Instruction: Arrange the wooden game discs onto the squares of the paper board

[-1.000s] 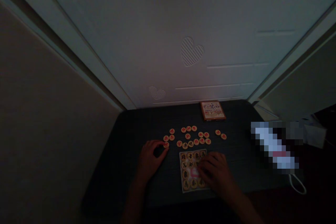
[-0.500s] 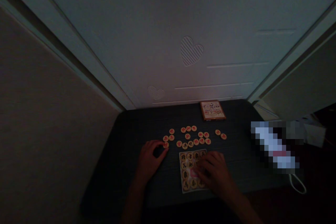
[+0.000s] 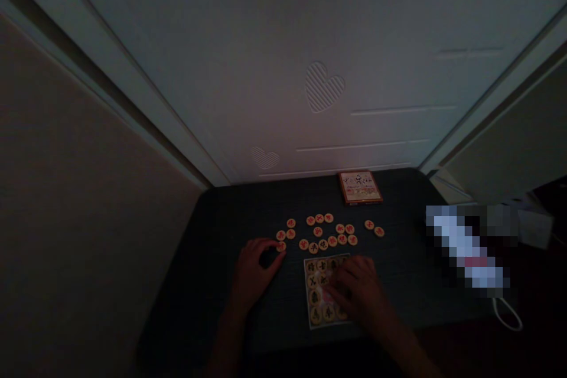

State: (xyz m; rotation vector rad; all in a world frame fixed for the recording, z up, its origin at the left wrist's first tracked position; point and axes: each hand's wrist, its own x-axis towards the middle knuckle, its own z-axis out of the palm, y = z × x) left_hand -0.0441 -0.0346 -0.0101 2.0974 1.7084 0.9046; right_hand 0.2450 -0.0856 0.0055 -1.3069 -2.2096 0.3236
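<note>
My left hand [image 3: 253,270] rests on the dark table, its thumb and forefinger curved round the edges of a round Chinese chess piece [image 3: 281,246] with a red character. Three more red-marked pieces lie just beyond it. My right hand [image 3: 357,284] is over a square clear tray [image 3: 306,292] holding rows of black-marked pieces [image 3: 328,313]. Its fingers are bent together near the middle of the tray, over a pink patch [image 3: 328,296]. Whatever is between those fingertips is hidden. Beyond the tray lie several loose pieces [image 3: 332,241], mostly red-marked, with a few black.
A flat square box [image 3: 360,187] with printed lettering lies at the table's back edge. Two pieces [image 3: 374,228] lie apart on the right. A white panel [image 3: 283,130] with raised hearts rises behind the table [image 3: 212,218]. A blurred-out pale object [image 3: 465,248] with a white cord is at the right.
Both hands hold almost the same pose. My right fingers have shifted very slightly over the tray, and the whole view has moved a little. The pieces lie as before.
</note>
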